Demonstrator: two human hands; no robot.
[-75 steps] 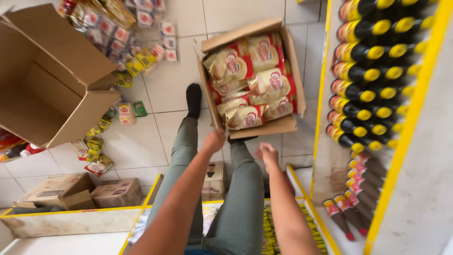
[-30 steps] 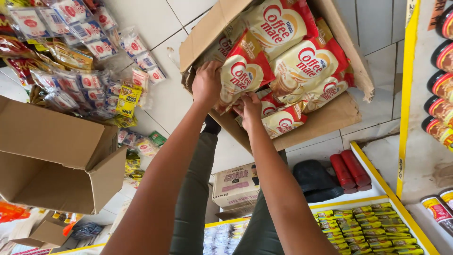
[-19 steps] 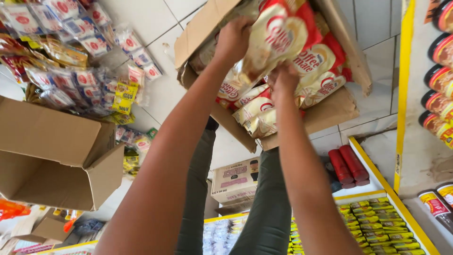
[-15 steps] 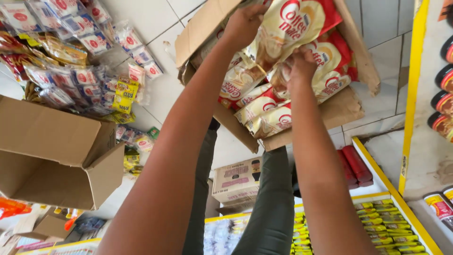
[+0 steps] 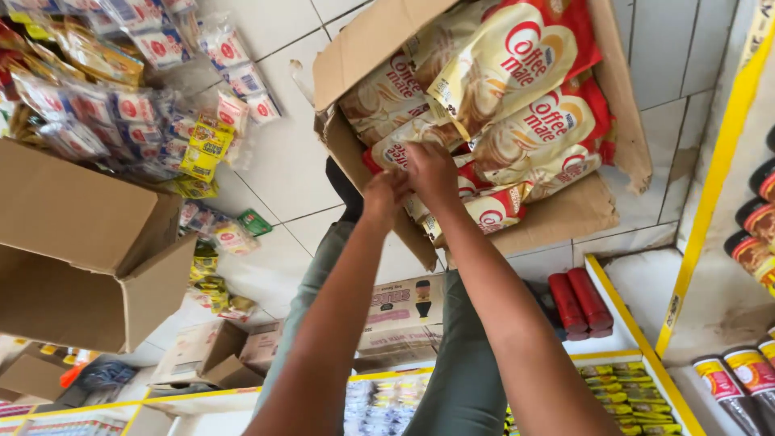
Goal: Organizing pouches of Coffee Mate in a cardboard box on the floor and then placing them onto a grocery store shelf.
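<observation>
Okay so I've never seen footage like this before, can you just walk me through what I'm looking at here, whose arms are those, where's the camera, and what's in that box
The camera sits on a person's head and looks down, so the two bare arms reaching away from the bottom of the picture are that person's own. There is no machine here.

The left hand and right hand meet at an open cardboard box that stands on a white tiled floor. The box is full of cream and red pouches. Both hands rest on the pouches near its front edge, fingers curled; whether they have gripped one I cannot tell.

To the left lie an empty cardboard box and a heap of small sachets. On the right, dark bottles with yellow caps stand on a yellow-edged shelf. Below are the person's grey trousers.
</observation>
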